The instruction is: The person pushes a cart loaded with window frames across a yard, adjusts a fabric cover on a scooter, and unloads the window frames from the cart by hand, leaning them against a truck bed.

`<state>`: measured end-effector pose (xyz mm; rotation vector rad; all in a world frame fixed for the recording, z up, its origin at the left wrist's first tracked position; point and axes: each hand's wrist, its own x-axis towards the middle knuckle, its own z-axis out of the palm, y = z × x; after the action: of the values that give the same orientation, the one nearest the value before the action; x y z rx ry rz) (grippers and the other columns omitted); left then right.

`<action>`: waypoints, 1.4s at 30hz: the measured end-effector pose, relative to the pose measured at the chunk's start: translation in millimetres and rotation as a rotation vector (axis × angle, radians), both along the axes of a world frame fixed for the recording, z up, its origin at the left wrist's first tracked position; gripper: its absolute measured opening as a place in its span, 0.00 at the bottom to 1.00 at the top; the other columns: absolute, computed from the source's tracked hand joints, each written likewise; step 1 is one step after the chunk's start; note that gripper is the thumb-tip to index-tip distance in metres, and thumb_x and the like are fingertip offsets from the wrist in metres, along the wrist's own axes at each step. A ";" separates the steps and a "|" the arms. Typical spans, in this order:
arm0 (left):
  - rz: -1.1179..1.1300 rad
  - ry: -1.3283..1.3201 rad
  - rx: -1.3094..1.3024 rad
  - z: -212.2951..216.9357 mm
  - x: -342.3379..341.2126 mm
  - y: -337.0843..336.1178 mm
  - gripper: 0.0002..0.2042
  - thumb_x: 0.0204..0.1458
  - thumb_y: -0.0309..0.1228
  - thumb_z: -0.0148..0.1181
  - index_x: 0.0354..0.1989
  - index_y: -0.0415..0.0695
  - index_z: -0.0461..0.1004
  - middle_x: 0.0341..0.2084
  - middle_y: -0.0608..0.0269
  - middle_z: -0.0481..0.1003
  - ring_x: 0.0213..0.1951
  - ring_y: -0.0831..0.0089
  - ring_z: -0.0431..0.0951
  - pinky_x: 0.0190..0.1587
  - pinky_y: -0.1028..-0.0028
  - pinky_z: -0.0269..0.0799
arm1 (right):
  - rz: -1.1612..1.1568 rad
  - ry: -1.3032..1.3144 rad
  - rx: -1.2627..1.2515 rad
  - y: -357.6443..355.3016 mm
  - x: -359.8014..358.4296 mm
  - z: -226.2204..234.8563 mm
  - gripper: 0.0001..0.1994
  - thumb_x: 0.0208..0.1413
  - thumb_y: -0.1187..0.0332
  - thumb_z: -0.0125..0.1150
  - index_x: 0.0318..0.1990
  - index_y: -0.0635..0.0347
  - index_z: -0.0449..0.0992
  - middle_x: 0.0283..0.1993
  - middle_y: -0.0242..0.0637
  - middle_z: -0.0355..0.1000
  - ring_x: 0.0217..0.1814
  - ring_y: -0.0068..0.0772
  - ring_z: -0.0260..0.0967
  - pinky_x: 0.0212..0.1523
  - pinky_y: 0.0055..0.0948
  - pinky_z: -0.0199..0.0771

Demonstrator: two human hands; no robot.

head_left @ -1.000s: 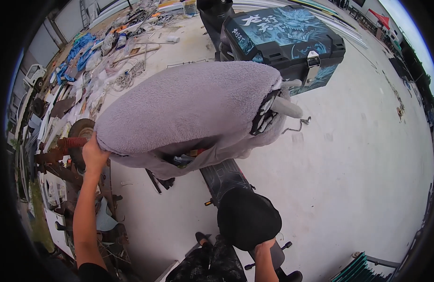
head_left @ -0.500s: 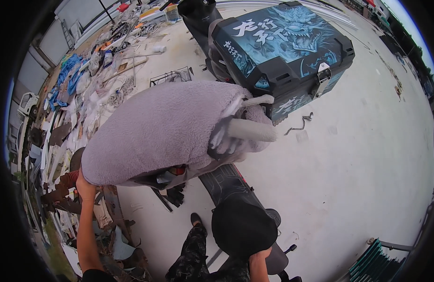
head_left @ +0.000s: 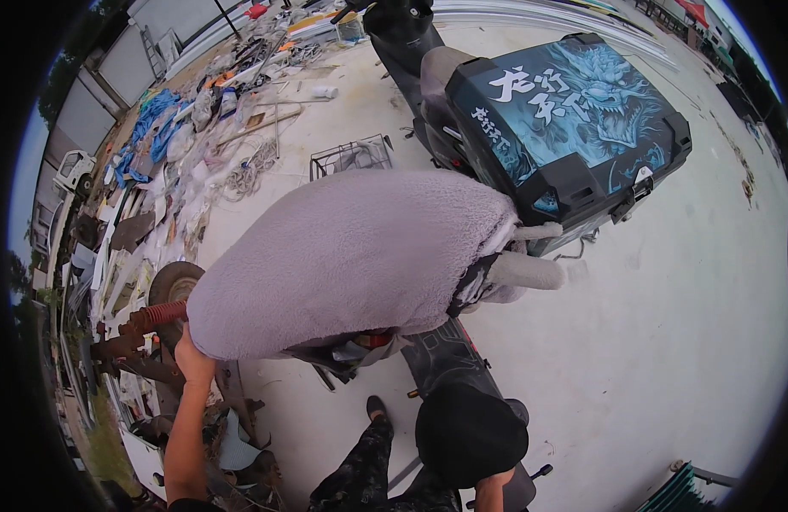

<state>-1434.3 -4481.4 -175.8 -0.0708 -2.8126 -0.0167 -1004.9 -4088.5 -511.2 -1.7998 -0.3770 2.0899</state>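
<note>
Fleece [head_left: 351, 256] in curled left hand [head_left: 195, 360]

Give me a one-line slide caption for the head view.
Left hand gripping a fuzzy grey bundle, right hand at a black rounded object, dragon-printed box beyond.

Fleece bundle [head_left: 351, 256]: mauve-grey, plush, long and bulging, stretched crosswise, gripped at its left end. Right end gapes on dark-and-white material [head_left: 469, 283]; two pale, stubby projections [head_left: 526, 271] stick out there. Lower side slack, parted; a red item [head_left: 375, 340] shows inside. Black rounded thing [head_left: 471, 437]: matte, gripped at its near edge, lying nearer the person, apart from the bundle; kind unclear.
</note>
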 end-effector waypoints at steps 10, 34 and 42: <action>-0.214 -0.279 0.023 14.9 -41.3 37.1 0.32 0.33 0.38 0.68 0.49 0.34 0.67 0.28 0.39 0.74 0.35 0.44 0.75 0.35 0.57 0.71 | -0.037 0.086 -0.117 19.8 -18.3 6.4 0.23 0.59 0.53 0.43 0.54 0.59 0.69 0.52 0.37 0.71 0.51 0.39 0.71 0.51 0.40 0.72; -0.264 -0.326 0.262 -1.8 3.5 43.7 0.36 0.28 0.30 0.68 0.50 0.28 0.63 0.32 0.36 0.74 0.38 0.44 0.76 0.39 0.61 0.71 | -0.098 -0.633 0.193 15.4 -62.1 56.5 0.33 0.60 0.44 0.39 0.54 0.70 0.67 0.52 0.50 0.70 0.53 0.49 0.68 0.55 0.38 0.66; -0.201 -0.433 0.295 5.8 -4.2 59.9 0.32 0.30 0.29 0.66 0.48 0.31 0.65 0.34 0.37 0.75 0.39 0.45 0.76 0.42 0.62 0.71 | 0.207 -1.332 0.449 17.3 -96.0 50.2 0.31 0.59 0.45 0.37 0.43 0.70 0.72 0.40 0.57 0.73 0.43 0.60 0.69 0.46 0.48 0.67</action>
<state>-1438.5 -4421.5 -170.0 -0.3131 -3.1799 -0.5546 -1101.0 -4071.2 -461.0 -2.5939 -1.2386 0.4708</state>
